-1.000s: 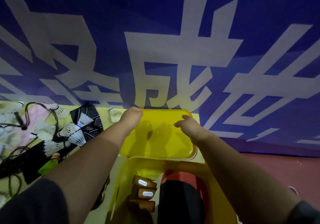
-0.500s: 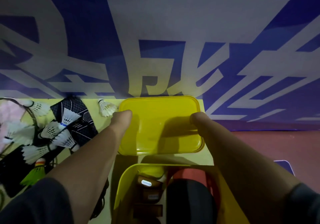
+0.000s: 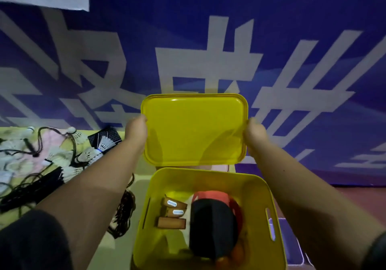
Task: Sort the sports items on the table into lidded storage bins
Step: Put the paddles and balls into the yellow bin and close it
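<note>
Blue banner (image 3: 208, 40) with big white characters fills the wall behind the bin (image 3: 259, 196), which stands open on the table (image 3: 119, 251) right below me. I hold its yellow lid (image 3: 194, 129) in the air just beyond the bin's far rim, tilted with its flat face toward me. My left hand (image 3: 135, 131) grips the lid's left short edge and my right hand (image 3: 255, 136) grips the right one, fingers curled round behind where I cannot see them.

Inside the bin lie table-tennis paddles (image 3: 213, 223), black and red faces on the right, wooden handles to the left of them. Left of the bin, shuttlecocks (image 3: 104, 144) and dark cords (image 3: 123, 213) lie in a tangle, not yet sorted.

The lid looks like thin moulded plastic, so I judge it light and fairly stiff, though it may flex a little in the middle. It is smooth and probably a bit slippery, so a grip on both short edges seems the best hold, as it keeps the lid level and square to the bin. To seat it, I would expect to line up the corners and press along the rim. The paddles sit below the rim, so they should not get in the way.
</note>
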Action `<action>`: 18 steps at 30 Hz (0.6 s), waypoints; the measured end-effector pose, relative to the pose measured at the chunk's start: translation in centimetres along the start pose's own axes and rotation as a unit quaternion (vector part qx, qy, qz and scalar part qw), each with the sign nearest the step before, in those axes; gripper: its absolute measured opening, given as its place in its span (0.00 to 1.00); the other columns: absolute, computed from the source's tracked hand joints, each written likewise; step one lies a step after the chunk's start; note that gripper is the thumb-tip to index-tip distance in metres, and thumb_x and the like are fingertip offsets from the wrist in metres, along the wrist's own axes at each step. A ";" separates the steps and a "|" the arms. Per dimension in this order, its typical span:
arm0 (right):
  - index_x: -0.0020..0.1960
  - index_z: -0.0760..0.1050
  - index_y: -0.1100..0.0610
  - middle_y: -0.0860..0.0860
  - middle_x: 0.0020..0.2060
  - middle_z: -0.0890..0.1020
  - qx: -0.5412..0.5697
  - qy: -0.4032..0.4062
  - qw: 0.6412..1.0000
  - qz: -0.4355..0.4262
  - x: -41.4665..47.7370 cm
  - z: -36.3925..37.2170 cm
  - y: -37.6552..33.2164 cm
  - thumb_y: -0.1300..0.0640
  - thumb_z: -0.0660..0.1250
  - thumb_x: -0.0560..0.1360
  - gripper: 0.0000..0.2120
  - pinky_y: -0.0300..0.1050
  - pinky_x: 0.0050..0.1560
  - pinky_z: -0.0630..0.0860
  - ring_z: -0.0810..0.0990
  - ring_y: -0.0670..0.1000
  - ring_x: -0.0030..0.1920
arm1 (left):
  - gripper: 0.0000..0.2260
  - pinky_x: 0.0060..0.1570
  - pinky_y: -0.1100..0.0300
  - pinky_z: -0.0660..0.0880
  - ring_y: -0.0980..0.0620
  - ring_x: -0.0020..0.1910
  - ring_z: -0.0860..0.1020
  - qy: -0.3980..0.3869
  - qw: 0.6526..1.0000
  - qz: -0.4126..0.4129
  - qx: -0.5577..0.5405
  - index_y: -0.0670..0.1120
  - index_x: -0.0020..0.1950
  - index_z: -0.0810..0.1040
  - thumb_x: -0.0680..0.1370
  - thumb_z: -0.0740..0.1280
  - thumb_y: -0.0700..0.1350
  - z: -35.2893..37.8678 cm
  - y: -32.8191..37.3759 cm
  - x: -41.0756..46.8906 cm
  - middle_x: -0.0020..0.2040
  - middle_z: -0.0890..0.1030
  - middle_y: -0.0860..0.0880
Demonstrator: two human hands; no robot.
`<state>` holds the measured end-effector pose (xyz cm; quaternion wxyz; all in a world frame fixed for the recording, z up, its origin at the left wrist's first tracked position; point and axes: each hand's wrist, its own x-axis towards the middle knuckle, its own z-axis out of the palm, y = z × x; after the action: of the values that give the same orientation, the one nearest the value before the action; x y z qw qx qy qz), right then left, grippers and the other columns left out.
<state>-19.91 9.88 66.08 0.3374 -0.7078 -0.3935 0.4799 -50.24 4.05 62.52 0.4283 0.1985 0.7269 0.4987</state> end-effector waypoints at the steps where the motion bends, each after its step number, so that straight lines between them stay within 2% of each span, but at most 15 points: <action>1: 0.39 0.67 0.50 0.49 0.34 0.69 0.039 -0.013 0.999 0.000 -0.6 -0.9 0.3 0.51 0.51 0.82 0.14 0.45 0.32 0.67 0.68 0.48 0.32 | 0.12 0.44 0.48 0.72 0.47 0.41 0.72 0.002 1.000 0.011 -0.028 0.49 0.38 0.74 0.74 0.60 0.56 -0.4 0.3 -1.4 0.37 0.74 0.46; 3: 0.47 0.73 0.53 0.51 0.35 0.73 0.185 -0.037 0.982 0.013 -1.7 -2.6 1.4 0.48 0.51 0.82 0.15 0.47 0.33 0.69 0.71 0.50 0.34 | 0.19 0.41 0.55 0.70 0.47 0.42 0.76 0.006 0.995 0.026 -0.092 0.47 0.43 0.77 0.80 0.55 0.58 -0.7 1.2 -5.4 0.40 0.79 0.47; 5: 0.50 0.74 0.56 0.54 0.42 0.79 0.271 -0.053 0.961 0.021 -3.0 -4.3 2.6 0.46 0.51 0.83 0.18 0.49 0.45 0.76 0.78 0.52 0.41 | 0.24 0.45 0.55 0.73 0.50 0.45 0.78 0.005 0.989 0.037 -0.144 0.44 0.47 0.78 0.82 0.51 0.60 -1.3 0.5 -7.9 0.44 0.81 0.46; 6: 0.48 0.74 0.57 0.55 0.44 0.81 0.290 -0.053 0.955 0.018 -3.7 -5.2 3.3 0.46 0.52 0.84 0.18 0.49 0.49 0.77 0.80 0.52 0.44 | 0.23 0.48 0.55 0.74 0.50 0.46 0.79 -0.001 0.986 0.046 -0.163 0.44 0.47 0.77 0.82 0.53 0.60 -1.9 -0.4 -8.4 0.45 0.81 0.46; 7: 0.47 0.74 0.58 0.56 0.43 0.81 0.310 -0.059 0.949 0.016 -3.8 -5.9 4.2 0.47 0.54 0.84 0.18 0.46 0.50 0.78 0.81 0.51 0.43 | 0.18 0.51 0.55 0.75 0.50 0.46 0.79 0.005 0.984 0.044 -0.172 0.45 0.47 0.77 0.82 0.56 0.58 -2.4 -1.0 -8.9 0.45 0.81 0.46; 8: 0.45 0.75 0.59 0.55 0.39 0.81 0.315 -0.069 0.946 0.017 -4.7 -6.6 4.8 0.50 0.58 0.83 0.15 0.42 0.45 0.79 0.81 0.49 0.39 | 0.13 0.50 0.56 0.76 0.50 0.45 0.79 -0.004 0.984 0.034 -0.175 0.46 0.46 0.77 0.81 0.60 0.53 -3.0 -1.6 -9.5 0.44 0.80 0.47; 10: 0.46 0.76 0.60 0.54 0.35 0.77 0.274 -0.058 0.960 0.032 -5.6 -7.8 6.4 0.61 0.64 0.80 0.05 0.39 0.34 0.78 0.79 0.47 0.30 | 0.05 0.44 0.58 0.73 0.50 0.39 0.76 -0.013 0.987 0.011 -0.162 0.45 0.44 0.76 0.79 0.62 0.42 -3.8 -2.9 -10.6 0.40 0.77 0.47; 11: 0.51 0.76 0.60 0.56 0.40 0.77 0.252 -0.064 0.965 0.037 -5.7 -8.1 7.3 0.66 0.63 0.78 0.05 0.41 0.34 0.79 0.81 0.49 0.33 | 0.04 0.42 0.59 0.73 0.50 0.39 0.75 -0.032 0.987 0.008 -0.156 0.44 0.48 0.76 0.78 0.62 0.38 -4.0 -3.6 -11.0 0.41 0.76 0.47; 13: 0.66 0.72 0.58 0.60 0.53 0.76 0.210 -0.076 0.973 0.055 -6.4 -8.9 8.9 0.72 0.60 0.76 0.20 0.47 0.36 0.80 0.81 0.57 0.45 | 0.15 0.38 0.59 0.71 0.48 0.42 0.74 -0.068 0.990 -0.015 -0.123 0.44 0.58 0.74 0.75 0.59 0.32 -4.1 -4.9 -11.9 0.49 0.76 0.44; 14: 0.71 0.68 0.58 0.61 0.56 0.76 0.184 -0.073 0.978 0.061 -7.2 -9.2 9.5 0.73 0.59 0.76 0.25 0.46 0.33 0.79 0.80 0.59 0.45 | 0.16 0.36 0.58 0.69 0.48 0.42 0.73 -0.077 0.992 -0.030 -0.092 0.43 0.58 0.74 0.74 0.58 0.30 -4.2 -5.7 -12.3 0.52 0.74 0.42; 16: 0.75 0.64 0.61 0.61 0.51 0.77 0.101 -0.042 0.993 0.049 -8.9 -9.7 10.6 0.72 0.57 0.77 0.27 0.39 0.24 0.71 0.78 0.53 0.32 | 0.08 0.35 0.58 0.67 0.46 0.40 0.70 -0.087 0.994 -0.058 -0.025 0.41 0.45 0.73 0.74 0.59 0.31 -4.6 -6.8 -13.1 0.54 0.70 0.39; 17: 0.76 0.62 0.61 0.60 0.47 0.77 0.057 -0.030 0.997 0.032 -9.5 -9.8 11.3 0.71 0.55 0.78 0.26 0.37 0.21 0.67 0.75 0.49 0.26 | 0.06 0.38 0.57 0.68 0.44 0.42 0.71 -0.095 0.993 -0.059 0.020 0.41 0.43 0.73 0.74 0.59 0.32 -4.7 -7.3 -13.4 0.56 0.71 0.35; 18: 0.77 0.61 0.58 0.59 0.49 0.78 0.017 -0.024 1.000 0.007 -10.5 -10.0 12.1 0.69 0.54 0.79 0.26 0.38 0.22 0.67 0.73 0.47 0.25 | 0.09 0.42 0.55 0.70 0.42 0.47 0.72 -0.107 0.991 -0.054 0.059 0.42 0.50 0.75 0.74 0.60 0.33 -4.9 -7.9 -13.6 0.62 0.71 0.33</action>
<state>-10.05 -5.97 63.25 0.3363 -0.6927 -0.3889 0.5057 -45.65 -11.79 61.86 0.5177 0.2363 0.7146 0.4068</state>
